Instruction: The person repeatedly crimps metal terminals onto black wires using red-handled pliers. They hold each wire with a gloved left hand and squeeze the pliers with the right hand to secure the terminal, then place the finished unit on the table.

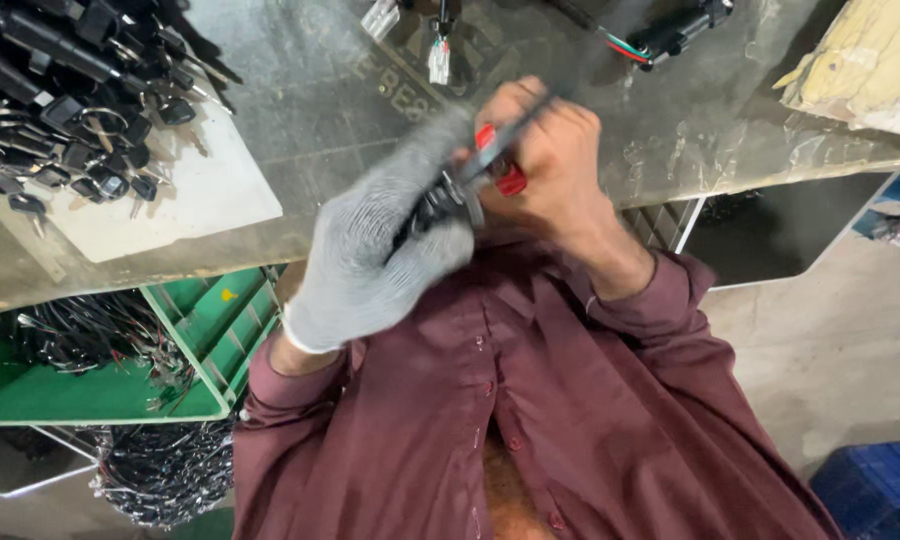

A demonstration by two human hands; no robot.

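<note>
My left hand (pixel 375 240) wears a grey knit glove and is closed around a small black part with a metal ring (pixel 448 196). My bare right hand (pixel 550 160) grips a red-handled tool (pixel 500 160) whose thin dark jaws reach across to that part. Both hands meet just above the near edge of the workbench (pixel 300 110), close to my maroon shirt. The motion blurs the part, so its exact shape is unclear.
A heap of black keys and lock parts (pixel 65 95) lies at the bench's left on a white sheet (pixel 200 195). Wired connectors (pixel 670 35) lie at the far edge. A green crate (pixel 100 390) with black wire bundles sits lower left, a blue crate (pixel 875 490) lower right.
</note>
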